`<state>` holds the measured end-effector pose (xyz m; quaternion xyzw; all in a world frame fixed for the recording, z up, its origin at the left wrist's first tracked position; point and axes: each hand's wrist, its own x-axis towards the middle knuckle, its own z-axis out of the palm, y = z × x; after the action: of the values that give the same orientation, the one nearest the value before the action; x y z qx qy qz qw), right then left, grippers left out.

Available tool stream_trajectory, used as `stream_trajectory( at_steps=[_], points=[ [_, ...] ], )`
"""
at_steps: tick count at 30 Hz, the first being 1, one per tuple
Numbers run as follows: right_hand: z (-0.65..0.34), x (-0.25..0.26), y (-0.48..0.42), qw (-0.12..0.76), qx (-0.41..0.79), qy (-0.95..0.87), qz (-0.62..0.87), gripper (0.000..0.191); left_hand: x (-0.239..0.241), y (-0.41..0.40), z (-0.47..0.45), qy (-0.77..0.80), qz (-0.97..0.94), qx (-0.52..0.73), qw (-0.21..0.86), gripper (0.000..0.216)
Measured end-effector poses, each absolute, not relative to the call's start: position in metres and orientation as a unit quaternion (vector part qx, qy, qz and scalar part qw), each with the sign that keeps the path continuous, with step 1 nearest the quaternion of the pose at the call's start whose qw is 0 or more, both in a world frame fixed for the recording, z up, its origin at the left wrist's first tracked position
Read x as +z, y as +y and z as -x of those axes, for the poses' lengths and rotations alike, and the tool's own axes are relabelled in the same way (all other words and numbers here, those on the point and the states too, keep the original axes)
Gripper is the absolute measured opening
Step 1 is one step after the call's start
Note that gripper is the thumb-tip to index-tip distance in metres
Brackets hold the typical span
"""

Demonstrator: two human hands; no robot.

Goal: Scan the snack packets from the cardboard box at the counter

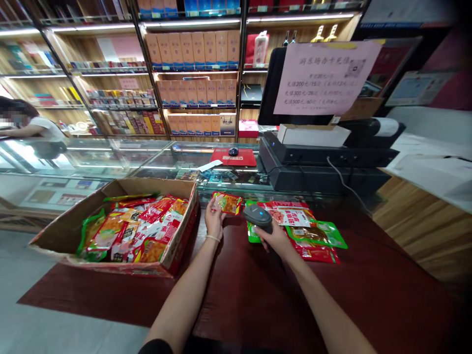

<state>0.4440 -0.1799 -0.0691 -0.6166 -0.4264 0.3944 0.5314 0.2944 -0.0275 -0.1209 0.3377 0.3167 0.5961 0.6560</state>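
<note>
My left hand (214, 219) grips the left end of a red and yellow snack packet (230, 204), keeping it low over the dark red tabletop (236, 285). A black barcode scanner (258, 215) with a small blue light is in my right hand (276, 238), its head pointing toward that packet. Partly behind the scanner lies a loose pile of red and green snack packets (317, 233). To the left of my left hand stands an open cardboard box (188, 216) holding many more packets (129, 228).
A monitor with a pink paper sign (324, 78) stands above a black cash drawer (324, 177) at the back right. A red mouse pad (243, 157) with a mouse lies on the glass counter (158, 155). Stocked shelves line the wall; a person (44, 128) is at far left.
</note>
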Motion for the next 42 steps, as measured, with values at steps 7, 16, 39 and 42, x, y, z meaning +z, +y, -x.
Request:
stream_trajectory(
  at_steps=[7,16,39,42],
  points=[
    [-0.440,-0.076,-0.191,0.450,0.365,-0.464,0.670,0.042,-0.126,-0.023,-0.291,0.303,-0.353,0.585,0.664,0.056],
    [-0.454,-0.074,-0.189,0.502,0.345,-0.422,0.672,0.034,-0.121,-0.027,-0.290,0.295,-0.377,0.583,0.656,0.082],
    [-0.553,-0.021,-0.241,0.753,0.236,-0.221,0.573,0.038,-0.086,-0.105,-0.458,0.158,-0.760,0.352,0.523,0.042],
    [-0.544,-0.022,-0.236,0.752,0.261,-0.235,0.558,0.038,-0.066,-0.103,-0.436,0.171,-0.725,0.398,0.536,0.037]
  ],
)
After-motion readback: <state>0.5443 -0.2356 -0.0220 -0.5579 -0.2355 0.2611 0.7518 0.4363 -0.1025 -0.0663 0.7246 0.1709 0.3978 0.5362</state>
